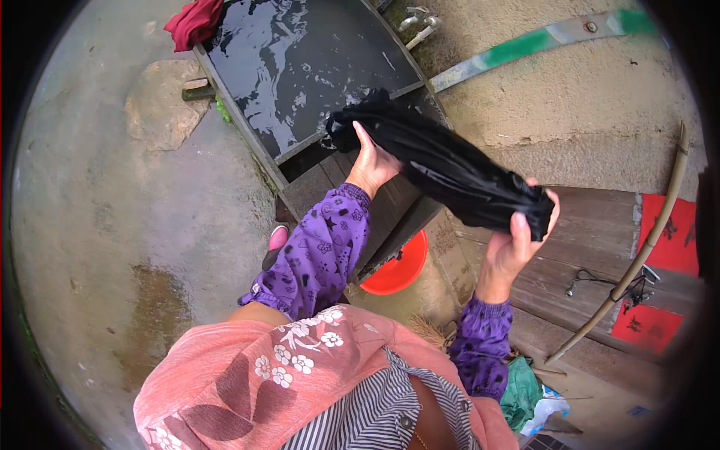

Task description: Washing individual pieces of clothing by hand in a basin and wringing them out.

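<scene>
A wet-looking black garment (457, 169) is stretched in a bundle between my two hands; its exact kind I cannot make out. My left hand (373, 161) grips it near its left end, thumb on top and the other fingers hidden beneath. At the lower right end, my right hand (517, 244) is closed around the cloth, with fingertips showing behind it. The bundle is held over the near edge of a water-filled stone basin (240, 109) and the ribbed slab (319, 182) beside it.
Dark red cloth (193, 24) hangs on the basin's far left corner. Below the slab sits a red basin (401, 268). A wooden pole (637, 262) leans against planks at right. Taps (421, 26) and a green-and-white strip (525, 51) are by the wall. A flat stone (165, 105) lies left.
</scene>
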{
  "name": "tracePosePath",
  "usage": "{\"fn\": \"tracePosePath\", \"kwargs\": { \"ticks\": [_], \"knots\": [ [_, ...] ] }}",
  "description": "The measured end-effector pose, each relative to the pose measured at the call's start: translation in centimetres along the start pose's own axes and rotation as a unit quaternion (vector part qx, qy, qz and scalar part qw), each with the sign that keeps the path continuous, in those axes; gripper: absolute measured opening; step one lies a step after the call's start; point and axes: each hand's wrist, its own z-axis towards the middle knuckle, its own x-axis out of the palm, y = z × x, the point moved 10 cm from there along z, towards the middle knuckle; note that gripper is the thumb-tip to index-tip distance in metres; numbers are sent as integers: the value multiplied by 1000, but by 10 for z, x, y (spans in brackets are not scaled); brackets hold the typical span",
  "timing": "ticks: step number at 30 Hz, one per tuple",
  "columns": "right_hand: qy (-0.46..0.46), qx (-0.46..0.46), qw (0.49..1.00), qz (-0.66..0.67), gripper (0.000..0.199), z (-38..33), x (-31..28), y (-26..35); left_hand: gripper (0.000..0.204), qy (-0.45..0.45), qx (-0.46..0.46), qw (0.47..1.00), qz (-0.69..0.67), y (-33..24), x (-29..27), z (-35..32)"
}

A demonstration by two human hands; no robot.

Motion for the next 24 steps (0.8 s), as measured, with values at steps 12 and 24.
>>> {"fn": "tracePosePath", "kwargs": {
  "ticks": [12, 24],
  "knots": [
    [-107, 362, 926, 21, 45, -229, -198, -168, 19, -50, -116, 992, 0, 42, -8, 2],
    [214, 103, 965, -114, 129, 20, 52, -96, 36, 19, 32, 931, 363, 5, 57, -46]
  ]
}}
